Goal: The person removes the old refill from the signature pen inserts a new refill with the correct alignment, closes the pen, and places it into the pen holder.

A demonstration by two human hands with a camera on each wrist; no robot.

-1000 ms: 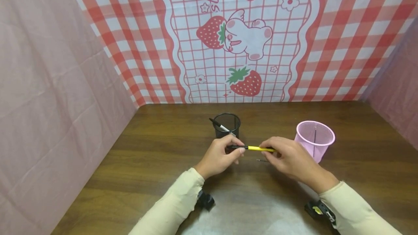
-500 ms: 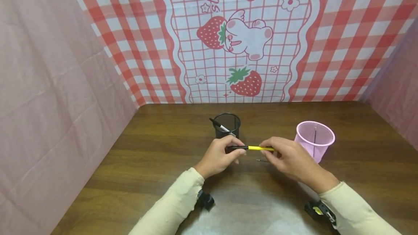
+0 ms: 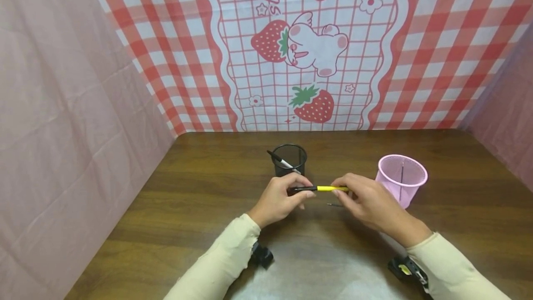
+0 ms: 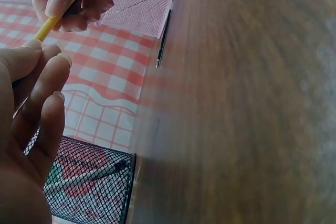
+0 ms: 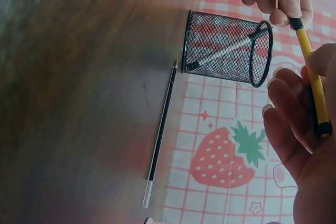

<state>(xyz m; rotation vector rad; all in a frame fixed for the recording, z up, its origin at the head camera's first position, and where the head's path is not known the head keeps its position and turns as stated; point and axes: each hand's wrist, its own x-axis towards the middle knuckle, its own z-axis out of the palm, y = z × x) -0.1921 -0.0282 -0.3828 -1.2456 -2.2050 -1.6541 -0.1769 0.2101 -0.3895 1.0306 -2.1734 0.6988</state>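
Both hands hold a yellow and black pen (image 3: 324, 189) level above the table. My left hand (image 3: 280, 199) pinches its black end between thumb and fingers. On the yellow barrel, the thumb and fingers of my right hand (image 3: 368, 203) grip the other side; a black tip (image 5: 323, 129) pokes out there in the right wrist view. Beneath the hands lies a thin pen refill (image 5: 161, 129), dark with a clear end and a metal point. In the head view the right hand covers most of this refill.
Behind the left hand stands a black mesh pen cup (image 3: 305, 157) with a black-and-white marker (image 3: 281, 159) leaning in it. A pink mesh pen cup (image 3: 410, 192), behind the right hand, has a thin dark stick (image 3: 401, 174) inside. Patterned cloth (image 3: 316, 68) hangs along the table's back edge.
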